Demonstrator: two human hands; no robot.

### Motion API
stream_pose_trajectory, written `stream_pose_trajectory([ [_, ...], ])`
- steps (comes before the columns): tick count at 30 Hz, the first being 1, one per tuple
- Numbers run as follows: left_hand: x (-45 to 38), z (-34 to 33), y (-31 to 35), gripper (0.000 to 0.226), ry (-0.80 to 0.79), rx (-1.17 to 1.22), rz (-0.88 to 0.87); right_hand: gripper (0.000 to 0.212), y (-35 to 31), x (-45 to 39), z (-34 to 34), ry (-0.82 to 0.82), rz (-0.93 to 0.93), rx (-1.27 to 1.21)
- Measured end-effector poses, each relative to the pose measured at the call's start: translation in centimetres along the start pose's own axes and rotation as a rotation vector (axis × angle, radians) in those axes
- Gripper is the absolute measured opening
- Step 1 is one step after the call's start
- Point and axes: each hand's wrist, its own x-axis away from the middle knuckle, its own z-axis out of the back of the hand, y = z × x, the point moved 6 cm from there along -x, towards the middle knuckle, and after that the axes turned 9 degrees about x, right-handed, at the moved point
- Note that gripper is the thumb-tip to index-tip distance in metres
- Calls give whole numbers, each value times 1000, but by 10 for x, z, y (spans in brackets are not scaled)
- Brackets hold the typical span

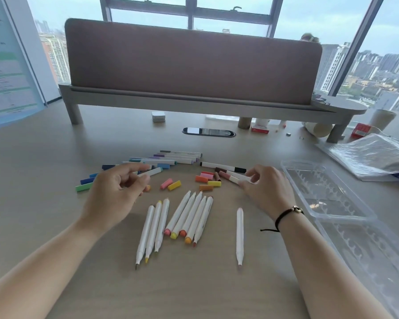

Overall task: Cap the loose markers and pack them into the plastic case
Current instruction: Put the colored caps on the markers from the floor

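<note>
Several uncapped white markers [191, 215] lie fanned at the table's middle, with three more [153, 229] to their left and a single one [239, 233] to the right. Loose caps lie behind them: pink [166, 184], yellow [174, 185], orange [202, 178]. Capped blue and purple markers [171, 157] form a row at the back. My left hand [115, 189] pinches a white marker [152, 172] at that row's near end. My right hand [267, 189] pinches the white barrel of a maroon-capped marker [232, 178] lying beside a black-capped one [221, 166]. The clear plastic case [327, 194] lies open on the right.
The case's lid [366, 249] runs along the right table edge. A crinkled plastic bag [373, 155] lies behind it. A padded desk divider on a shelf [194, 65] stands across the back, with a cable port [209, 131], red boxes [259, 129] and paper cups [320, 129] beneath it.
</note>
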Motion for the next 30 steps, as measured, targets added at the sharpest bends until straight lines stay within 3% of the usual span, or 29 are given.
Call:
stream_pose_trajectory([
  [3,0,-1,1,21,-13,-9,0,32,-7,7,16,-91,-4,18],
  [6,0,-1,3,21,-7,-9,1,51,-15,21,6,-497,-8,120],
  [8,0,0,5,22,-2,-9,4,63,-18,31,-1,-667,6,191],
  [10,1,1,7,23,15,-8,4,62,-19,34,-4,-703,7,191],
  [18,0,10,6,20,90,-34,42,26,-32,39,-14,-740,9,-23],
  [20,0,10,6,21,92,-37,46,21,-38,38,-13,-711,-21,-243],
  [25,0,8,5,20,83,-42,45,18,-51,34,-4,-645,-165,-1105],
  [30,0,6,6,20,86,-8,57,12,-56,32,-4,-560,-270,-1540],
])
